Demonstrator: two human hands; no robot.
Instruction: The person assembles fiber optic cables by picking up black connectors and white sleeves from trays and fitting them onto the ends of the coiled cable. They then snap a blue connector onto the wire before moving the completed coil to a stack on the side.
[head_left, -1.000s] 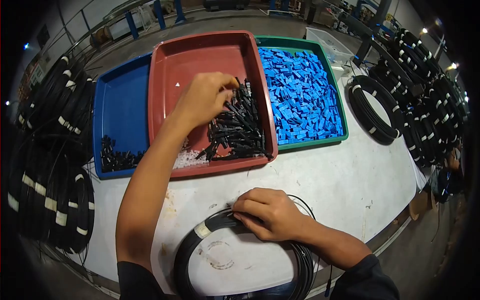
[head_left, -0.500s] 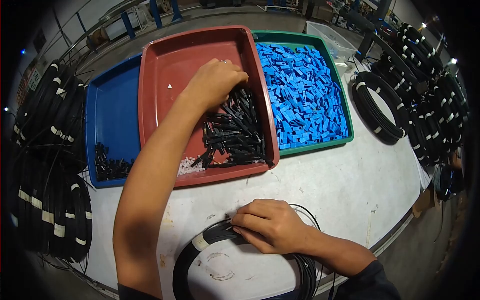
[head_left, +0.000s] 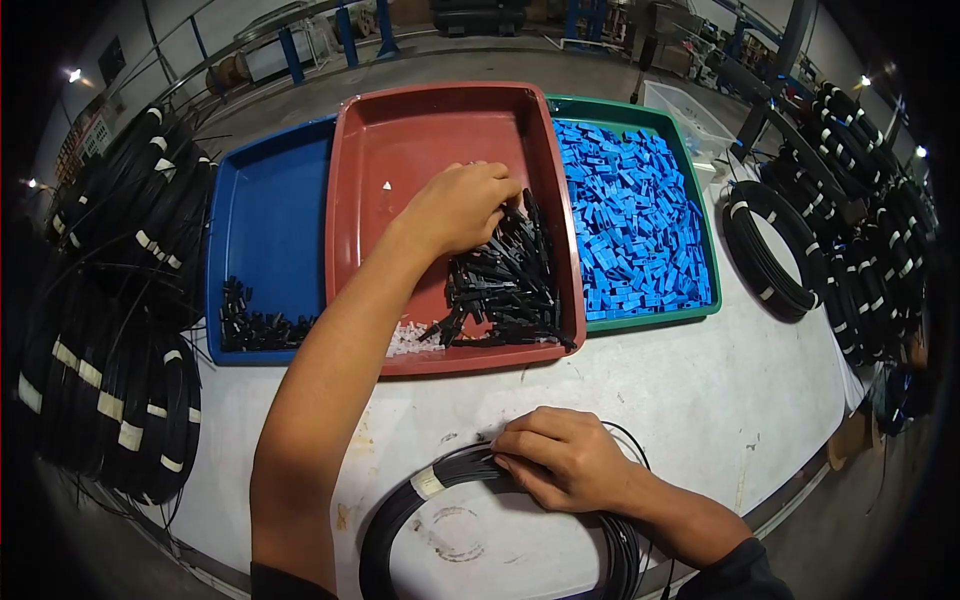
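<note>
My left hand (head_left: 465, 208) reaches into the red tray (head_left: 430, 105), its fingers curled down at the upper end of a pile of slim black connectors (head_left: 505, 285). The fingertips are partly hidden, so what they pinch cannot be made out. On the white table, a coil of thin black cable (head_left: 385, 530), bound with a pale tape band (head_left: 427, 483), lies close to me. My right hand (head_left: 560, 460) is closed over the coil's far side, thumb and fingers gripping the cable. One loose strand loops up behind that wrist.
Small white pieces (head_left: 412, 338) lie along the red tray's near edge. To its left, a blue tray (head_left: 270, 190) holds black parts; to its right, a green tray (head_left: 625, 112) holds blue clips (head_left: 635, 225). Taped black coils (head_left: 770, 250) lie or are stacked at both sides.
The view has shifted, so the trays and table appear further right and slightly lower. My left hand stays at the connector pile, fingers slightly moved. My right hand keeps its grip on the cable coil.
</note>
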